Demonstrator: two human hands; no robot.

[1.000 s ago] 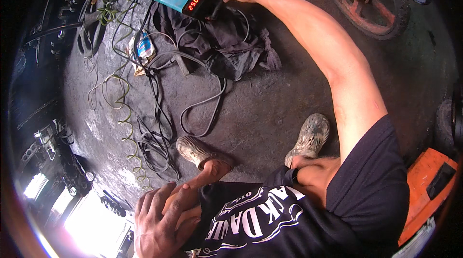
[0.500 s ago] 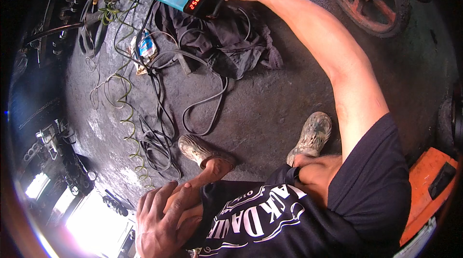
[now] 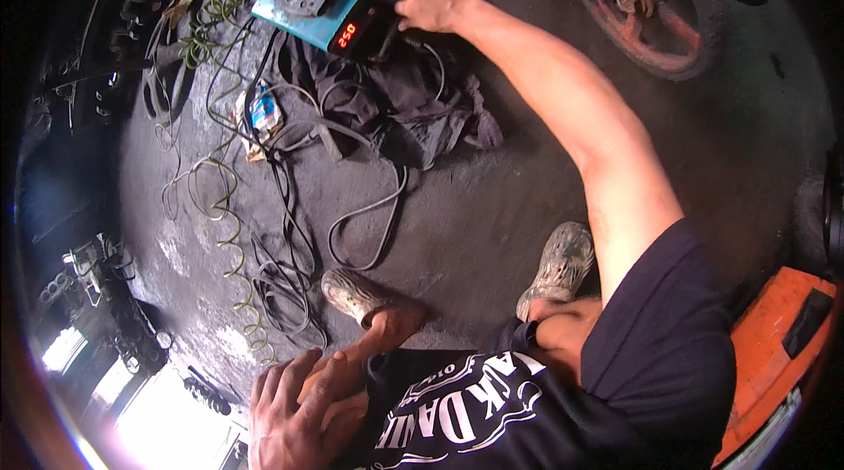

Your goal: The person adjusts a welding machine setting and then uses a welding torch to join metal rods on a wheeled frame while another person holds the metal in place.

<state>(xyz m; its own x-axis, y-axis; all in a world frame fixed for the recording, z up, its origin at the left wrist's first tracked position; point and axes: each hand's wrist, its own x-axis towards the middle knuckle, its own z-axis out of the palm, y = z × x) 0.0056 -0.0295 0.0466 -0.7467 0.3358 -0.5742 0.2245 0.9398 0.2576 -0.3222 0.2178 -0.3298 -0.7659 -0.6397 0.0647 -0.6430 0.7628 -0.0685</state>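
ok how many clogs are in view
2: the left clog, left of the picture's middle, and the right clog, right of it; dark edges may hide others.

Holds the right arm (image 3: 571,118) way out in front, bent just a little at the elbow (image 3: 602,158). Has the right wrist (image 3: 469,13) almost straight, in line with the forearm (image 3: 532,74). Shows the back of the right hand (image 3: 435,4), far out, with the right fingers (image 3: 407,7) curled in and pointing left. Hides their tips too much to tell a tight grip from a loose one. Lays the left hand (image 3: 290,417) low and close in, palm down, on the bent left leg (image 3: 371,342). Lets the left fingers (image 3: 297,375) lie loose, a bit curved, with small gaps between, pointing mostly forward.
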